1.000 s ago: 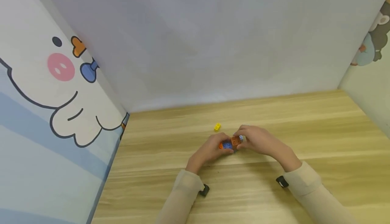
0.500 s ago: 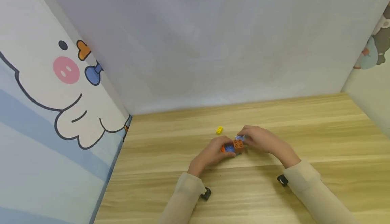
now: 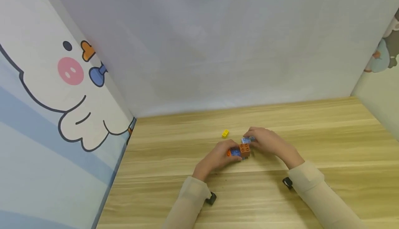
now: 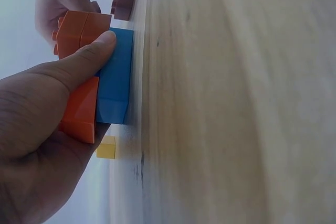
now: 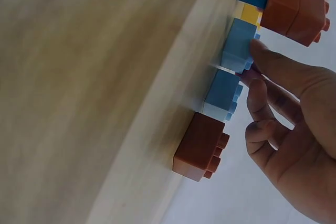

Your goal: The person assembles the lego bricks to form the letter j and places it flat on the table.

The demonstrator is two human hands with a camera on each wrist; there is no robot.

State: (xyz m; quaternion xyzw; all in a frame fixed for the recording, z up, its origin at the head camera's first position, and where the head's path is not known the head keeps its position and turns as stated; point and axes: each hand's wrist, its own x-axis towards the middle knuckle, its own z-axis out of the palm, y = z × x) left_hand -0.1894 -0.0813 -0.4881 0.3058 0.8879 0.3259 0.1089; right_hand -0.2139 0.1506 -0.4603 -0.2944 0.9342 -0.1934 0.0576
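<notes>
My left hand (image 3: 218, 155) grips a joined stack of toy building blocks just over the table. Its lowest piece is a blue block (image 4: 115, 77); on top sit an orange block (image 4: 81, 108) and a brownish-orange block (image 3: 244, 150), studs up. The left thumb presses along the near side; the left fingers are mostly hidden behind the stack. Just behind and right of the stack, my right hand (image 3: 268, 142) pinches a light blue block (image 5: 239, 45) between thumb and fingers, low at the tabletop. A second blue block (image 5: 222, 94) stands beside it, under the right hand's curled fingers.
A small yellow block (image 3: 225, 133) lies on the wooden table (image 3: 174, 132) behind the stack. In the right wrist view a dark brown block (image 5: 199, 145) stands past the second blue block. A pale wall (image 3: 233, 49) closes off the table's back.
My right fingers have come off the brownish-orange block and moved slightly back to the light blue block. The left hand keeps its grip on the stack. The head view has shifted slightly.
</notes>
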